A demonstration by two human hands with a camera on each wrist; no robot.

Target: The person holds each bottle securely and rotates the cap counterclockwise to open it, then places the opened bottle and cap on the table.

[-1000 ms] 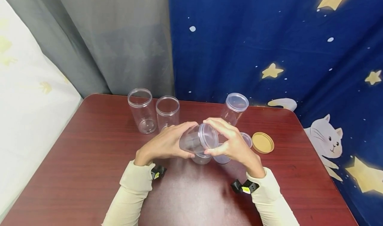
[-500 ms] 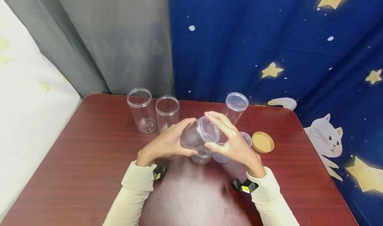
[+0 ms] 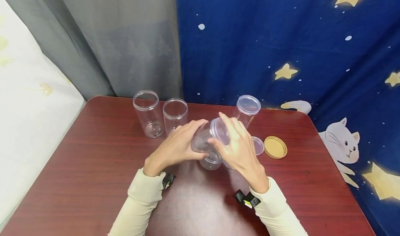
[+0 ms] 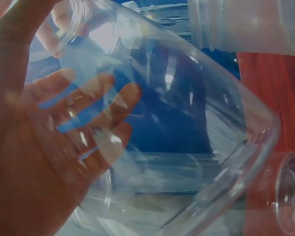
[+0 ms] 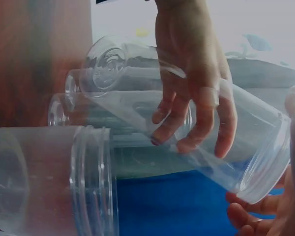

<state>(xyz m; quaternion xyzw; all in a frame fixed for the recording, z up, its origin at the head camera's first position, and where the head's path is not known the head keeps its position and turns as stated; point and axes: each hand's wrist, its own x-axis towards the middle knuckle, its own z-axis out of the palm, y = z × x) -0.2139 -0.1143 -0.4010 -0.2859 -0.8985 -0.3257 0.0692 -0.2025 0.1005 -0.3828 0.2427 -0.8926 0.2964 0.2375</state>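
A tall clear plastic jar (image 3: 200, 140) is held tilted above the table, its lidded end toward the right. My left hand (image 3: 176, 142) grips the jar's body, thumb on the near side and fingers round the far side. With my right hand (image 3: 239, 147) I hold the clear screw lid (image 3: 220, 129) by its edge, thumb and fingers spread across it. Through the clear wall of the jar (image 4: 187, 118) in the left wrist view, the left fingers are visible. The right wrist view shows the same jar slanting down toward the lid (image 5: 265, 162).
Two open clear jars (image 3: 147, 121) (image 3: 175, 116) stand at the back left. A lidded jar (image 3: 248, 107) stands at the back right. Another clear jar (image 3: 210, 165) stands below the held one. A clear lid (image 3: 258, 145) and a gold lid (image 3: 275, 147) lie on the table (image 3: 93, 166).
My right hand has turned on the lid, its wrist shifting left and its fingers reaching further over the top. The held jar has risen slightly, with my left hand still round it.
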